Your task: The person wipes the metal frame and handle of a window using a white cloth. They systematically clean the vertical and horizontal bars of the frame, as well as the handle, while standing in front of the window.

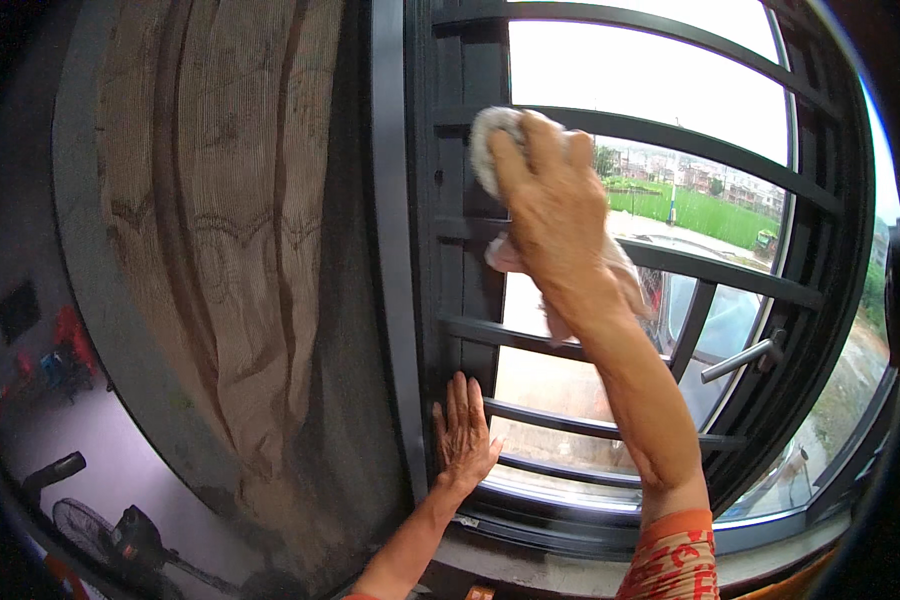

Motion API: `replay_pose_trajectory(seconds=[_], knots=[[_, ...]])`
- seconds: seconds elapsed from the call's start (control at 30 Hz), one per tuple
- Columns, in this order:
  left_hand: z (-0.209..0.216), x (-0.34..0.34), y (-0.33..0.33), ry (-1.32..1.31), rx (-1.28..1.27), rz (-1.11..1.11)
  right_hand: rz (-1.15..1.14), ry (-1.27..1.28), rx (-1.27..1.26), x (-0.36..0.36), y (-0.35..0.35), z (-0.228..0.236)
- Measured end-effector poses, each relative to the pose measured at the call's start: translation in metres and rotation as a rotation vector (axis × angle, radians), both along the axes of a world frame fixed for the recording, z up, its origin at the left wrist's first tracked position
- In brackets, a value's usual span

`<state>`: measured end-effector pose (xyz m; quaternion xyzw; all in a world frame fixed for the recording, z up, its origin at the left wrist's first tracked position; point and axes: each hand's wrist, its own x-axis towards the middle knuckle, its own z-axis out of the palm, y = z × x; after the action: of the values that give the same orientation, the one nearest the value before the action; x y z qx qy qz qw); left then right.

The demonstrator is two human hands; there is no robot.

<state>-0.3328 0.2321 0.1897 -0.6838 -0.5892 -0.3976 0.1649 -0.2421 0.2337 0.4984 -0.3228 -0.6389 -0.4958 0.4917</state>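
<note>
My right hand (pixel 555 205) is raised to the dark window frame (pixel 480 75), its fingers closed over a whitish cloth (pixel 485 150). The cloth is pressed to the frame beside a horizontal bar, and a loose pinkish-white part of it hangs below and behind my wrist. Lower down, my left hand (pixel 462 435) lies flat on the frame's dark upright with its fingers stretched upward, holding nothing. Several dark horizontal bars (pixel 670 130) cross the opening behind my right arm.
Left of the frame hangs a brown curtain (pixel 235 230). A silver window handle (pixel 740 360) sticks out at the right. At lower left stands a black fan (pixel 95 525). Beyond the bars are a green field (pixel 710 215), buildings and part of a vehicle. A sill (pixel 570 560) runs below.
</note>
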Motion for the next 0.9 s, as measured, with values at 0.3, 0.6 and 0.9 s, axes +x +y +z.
replay_pose_trajectory(seconds=[0.3,0.6,0.9], knots=[[0.002,-0.001,0.0,0.036,0.027,0.074,-0.102,-0.085,0.049,-0.058,0.046,0.04],[0.006,-0.002,-0.005,0.029,0.026,0.052,-0.239,-0.04,0.006,0.012,0.029,0.034],[-0.002,-0.001,0.002,0.011,-0.039,0.075,-0.158,-0.023,-0.112,-0.02,0.015,0.047]])
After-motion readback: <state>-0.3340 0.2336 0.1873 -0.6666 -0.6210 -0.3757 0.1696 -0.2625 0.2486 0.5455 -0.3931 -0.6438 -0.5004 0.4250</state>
